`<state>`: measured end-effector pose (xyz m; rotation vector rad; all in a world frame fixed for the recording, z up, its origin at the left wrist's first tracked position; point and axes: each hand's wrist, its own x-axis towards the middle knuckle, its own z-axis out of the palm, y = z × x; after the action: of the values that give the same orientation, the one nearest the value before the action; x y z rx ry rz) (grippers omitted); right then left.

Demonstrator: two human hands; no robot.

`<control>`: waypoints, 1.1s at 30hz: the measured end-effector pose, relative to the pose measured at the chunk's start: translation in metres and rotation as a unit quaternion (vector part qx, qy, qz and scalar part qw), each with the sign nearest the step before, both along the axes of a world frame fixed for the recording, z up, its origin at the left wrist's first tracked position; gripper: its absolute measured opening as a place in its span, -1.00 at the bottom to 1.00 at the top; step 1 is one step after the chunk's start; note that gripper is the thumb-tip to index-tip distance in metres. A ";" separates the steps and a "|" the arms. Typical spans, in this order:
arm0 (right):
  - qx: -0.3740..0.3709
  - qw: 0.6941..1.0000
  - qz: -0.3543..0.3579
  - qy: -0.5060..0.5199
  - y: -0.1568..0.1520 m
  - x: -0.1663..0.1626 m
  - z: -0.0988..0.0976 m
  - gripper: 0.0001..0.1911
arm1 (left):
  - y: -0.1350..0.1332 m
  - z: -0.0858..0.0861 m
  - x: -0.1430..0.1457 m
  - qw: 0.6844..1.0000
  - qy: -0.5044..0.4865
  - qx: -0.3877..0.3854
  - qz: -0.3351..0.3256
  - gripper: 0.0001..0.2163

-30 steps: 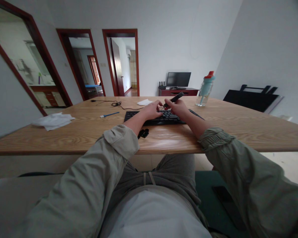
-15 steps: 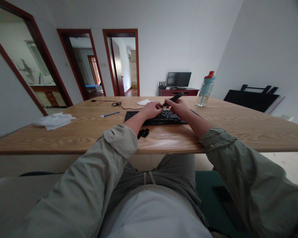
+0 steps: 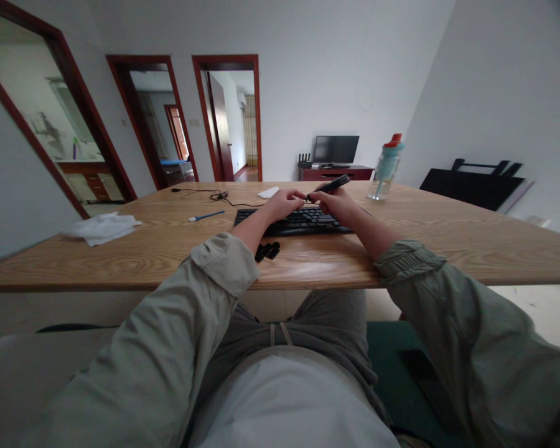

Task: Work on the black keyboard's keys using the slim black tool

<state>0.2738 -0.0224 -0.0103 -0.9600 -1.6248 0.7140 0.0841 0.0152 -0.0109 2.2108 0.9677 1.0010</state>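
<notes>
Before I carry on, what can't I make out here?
Tip of the black tool in the right hand: head view, too small to tell.
Whether the left hand holds anything: head view, hidden by the hand itself.
Some keyboard keys: head view, behind the hands.
Count of black pieces: head view, small, dark, bunched.
Rest of the dark flat thing: head view, behind the right sleeve.

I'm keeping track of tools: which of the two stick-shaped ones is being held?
The thick black stick-shaped tool, gripped in the right hand over the black keyboard; the thin blue brush lies untouched on the brown wooden table.
</notes>
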 end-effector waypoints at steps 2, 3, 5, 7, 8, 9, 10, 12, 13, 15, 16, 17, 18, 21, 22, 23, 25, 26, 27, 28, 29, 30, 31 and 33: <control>0.004 1.000 -0.001 0.010 0.000 0.000 0.000 -0.69 | 0.001 -0.001 -0.001 1.000 0.004 -0.006 0.004 -0.66; 0.007 1.000 -0.007 0.007 0.000 0.000 0.000 -0.67 | 0.002 -0.002 -0.001 1.000 0.010 -0.004 0.008 -0.67; 0.014 0.999 -0.029 -0.015 -0.001 -0.001 0.000 -0.64 | 0.004 -0.003 -0.002 1.000 0.024 0.002 0.018 -0.68; 0.019 0.997 -0.061 -0.047 -0.002 -0.001 0.001 -0.67 | 0.004 -0.004 -0.002 0.999 0.031 0.013 0.031 -0.68; 0.020 0.995 -0.080 -0.064 -0.002 -0.001 0.001 -0.68 | 0.003 -0.004 -0.002 0.998 0.036 0.027 0.041 -0.68; 0.021 0.991 -0.101 -0.082 -0.002 0.000 0.002 -0.69 | 0.002 -0.004 -0.002 0.996 0.045 0.051 0.052 -0.68; 0.022 0.987 -0.121 -0.099 -0.001 0.000 0.002 -0.70 | 0.000 -0.003 -0.002 0.993 0.058 0.081 0.061 -0.69; 0.028 0.979 -0.151 -0.134 0.003 0.002 0.000 -0.72 | -0.002 -0.002 -0.003 0.982 0.097 0.145 0.068 -0.72; 0.031 0.975 -0.161 -0.152 0.005 0.003 -0.001 -0.73 | -0.004 -0.002 -0.004 0.976 0.120 0.167 0.066 -0.74; 0.034 0.968 -0.170 -0.184 0.010 0.006 -0.003 -0.75 | -0.004 -0.002 -0.005 0.967 0.164 0.185 0.063 -0.77; 0.032 0.964 -0.173 -0.197 0.012 0.007 -0.005 -0.76 | -0.005 -0.003 -0.005 0.963 0.185 0.188 0.063 -0.77; 0.029 0.962 -0.175 -0.209 0.014 0.008 -0.006 -0.76 | -0.005 -0.003 -0.005 0.959 0.205 0.188 0.063 -0.76; 0.026 0.960 -0.178 -0.215 0.016 0.009 -0.007 -0.77 | -0.005 -0.003 -0.005 0.955 0.221 0.186 0.062 -0.75; 0.017 0.958 -0.184 -0.218 0.018 0.010 -0.008 -0.76 | -0.007 -0.004 -0.002 0.948 0.257 0.180 0.056 -0.71; 0.013 0.958 -0.185 -0.218 0.019 0.011 -0.008 -0.76 | -0.008 -0.003 -0.001 0.945 0.266 0.182 0.056 -0.71; 0.008 0.958 -0.186 -0.218 0.019 0.011 -0.008 -0.76 | -0.009 -0.003 0.000 0.942 0.272 0.186 0.059 -0.70; 0.001 0.956 -0.192 -0.220 0.020 0.012 -0.008 -0.75 | -0.012 -0.002 0.002 0.938 0.278 0.195 0.069 -0.70; -0.001 0.956 -0.196 -0.218 0.021 0.012 -0.008 -0.75 | -0.013 -0.001 0.002 0.936 0.280 0.198 0.073 -0.70; -0.002 0.956 -0.201 -0.215 0.021 0.012 -0.007 -0.75 | -0.015 -0.001 0.002 0.935 0.283 0.200 0.077 -0.70; -0.002 0.956 -0.202 -0.211 0.021 0.012 -0.007 -0.75 | -0.016 0.000 0.002 0.933 0.286 0.201 0.078 -0.70; -0.002 0.958 -0.200 -0.205 0.021 0.012 -0.007 -0.76 | -0.017 0.000 0.003 0.932 0.289 0.202 0.079 -0.70; -0.004 0.960 -0.197 -0.198 0.021 0.012 -0.007 -0.77 | -0.017 0.000 0.002 0.932 0.290 0.201 0.079 -0.70; -0.008 0.962 -0.193 -0.192 0.020 0.012 -0.007 -0.77 | -0.017 0.000 0.002 0.933 0.289 0.201 0.079 -0.71; -0.023 0.966 -0.185 -0.178 0.019 0.011 -0.006 -0.78 | -0.018 0.001 0.003 0.936 0.281 0.198 0.078 -0.71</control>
<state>0.2850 -0.0030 -0.0163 -1.4411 -1.6685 0.3344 0.0866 -0.0027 -0.0103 2.8902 1.2897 0.6716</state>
